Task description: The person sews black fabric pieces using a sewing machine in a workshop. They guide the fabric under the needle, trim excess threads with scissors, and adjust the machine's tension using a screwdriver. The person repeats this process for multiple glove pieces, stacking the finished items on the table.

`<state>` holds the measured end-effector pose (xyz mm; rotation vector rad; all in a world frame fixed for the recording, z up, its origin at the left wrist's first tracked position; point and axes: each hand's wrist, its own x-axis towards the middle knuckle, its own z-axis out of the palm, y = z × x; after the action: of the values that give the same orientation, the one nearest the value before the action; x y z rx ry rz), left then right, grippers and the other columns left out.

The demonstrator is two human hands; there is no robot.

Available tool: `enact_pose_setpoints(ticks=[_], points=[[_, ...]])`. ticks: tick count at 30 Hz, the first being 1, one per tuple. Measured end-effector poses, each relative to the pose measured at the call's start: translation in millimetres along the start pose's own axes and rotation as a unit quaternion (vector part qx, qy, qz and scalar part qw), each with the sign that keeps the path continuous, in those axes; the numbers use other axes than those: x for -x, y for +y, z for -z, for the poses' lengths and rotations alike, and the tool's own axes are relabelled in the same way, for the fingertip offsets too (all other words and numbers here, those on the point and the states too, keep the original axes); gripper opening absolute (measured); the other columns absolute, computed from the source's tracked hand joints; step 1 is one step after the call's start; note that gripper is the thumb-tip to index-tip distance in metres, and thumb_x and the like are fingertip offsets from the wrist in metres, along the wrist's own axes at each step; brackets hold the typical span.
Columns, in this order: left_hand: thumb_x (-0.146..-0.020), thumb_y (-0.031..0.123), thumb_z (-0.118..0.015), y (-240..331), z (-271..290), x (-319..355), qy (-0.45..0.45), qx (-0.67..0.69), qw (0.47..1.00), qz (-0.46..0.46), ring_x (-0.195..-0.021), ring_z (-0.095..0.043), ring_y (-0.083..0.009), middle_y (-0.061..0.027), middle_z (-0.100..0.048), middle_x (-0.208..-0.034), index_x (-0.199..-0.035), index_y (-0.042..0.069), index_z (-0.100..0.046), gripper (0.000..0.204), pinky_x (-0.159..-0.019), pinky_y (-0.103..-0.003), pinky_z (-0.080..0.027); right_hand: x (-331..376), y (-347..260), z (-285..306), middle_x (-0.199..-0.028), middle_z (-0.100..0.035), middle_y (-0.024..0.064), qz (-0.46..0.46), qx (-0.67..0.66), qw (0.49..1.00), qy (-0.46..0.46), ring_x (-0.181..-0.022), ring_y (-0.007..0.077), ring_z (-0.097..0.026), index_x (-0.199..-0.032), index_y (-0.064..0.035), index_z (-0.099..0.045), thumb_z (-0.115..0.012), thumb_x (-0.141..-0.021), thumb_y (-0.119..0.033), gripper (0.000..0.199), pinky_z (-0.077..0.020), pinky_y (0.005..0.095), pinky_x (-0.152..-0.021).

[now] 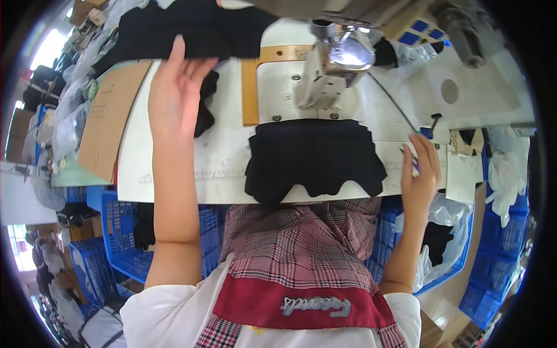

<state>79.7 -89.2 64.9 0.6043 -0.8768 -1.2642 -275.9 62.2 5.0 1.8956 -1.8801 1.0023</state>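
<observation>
White sewing table (220, 156): spread across the middle of the view, ended at a front edge just before the lap. Sewing machine (325, 81): occupied the upper middle, bounding room on the far side. Far black cloth (191, 32): lay at the upper left, long axis left to right, directly beyond the left hand (178, 95) and well apart from the right hand (423, 171). Near black cloth (313, 162): lay just before the machine, between both hands, long axis likewise left to right; closer to the right hand, off to its left; bore a scalloped near side almost at the table's front edge; left a wide strip of tabletop toward the left forearm, only a narrow one toward the right hand. Cardboard sheet (113, 119): rested along the table's left edge. Left hand: held thumb well apart from loosely bent fingers, tips overlapping the far cloth; showed nothing grasped; could not tell contact from overlap. Right hand: kept fingers partly curled beside a small purple tool (415, 165); could not tell whether closed on it. Small purple tool: pointed a dark tip toward the machine side.
</observation>
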Motion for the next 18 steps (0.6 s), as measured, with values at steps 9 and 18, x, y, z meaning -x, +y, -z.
enact_pose_setpoints(ticks=[9,18], points=[[-0.096,0.016,-0.06,-23.4,-9.4,143.1,0.029,0.035,0.983,0.176,-0.087,-0.07,-0.0183,-0.0116,-0.07,-0.1,-0.1,-0.001,-0.067,0.019,-0.078,-0.032,-0.058,55.4,45.7,4.5,-0.118,-0.062,0.0146,-0.053,0.148,0.982,-0.106,-0.108,0.0336,-0.058,-0.118,-0.0023,-0.063,-0.058,-0.092,-0.009,0.028,-0.0477,0.0423,-0.091],[-0.099,0.015,-0.054,-44.6,-33.0,170.0,-0.035,0.048,0.968,0.243,-0.092,-0.07,-0.0213,-0.0146,-0.07,-0.103,-0.108,-0.003,-0.064,0.022,-0.08,-0.034,-0.059,52.6,60.4,-0.9,-0.107,-0.063,0.0128,-0.079,0.158,0.982,-0.072,-0.1,0.0311,-0.059,-0.11,-0.0023,-0.066,-0.06,-0.091,-0.011,0.022,-0.0486,0.0417,-0.086]])
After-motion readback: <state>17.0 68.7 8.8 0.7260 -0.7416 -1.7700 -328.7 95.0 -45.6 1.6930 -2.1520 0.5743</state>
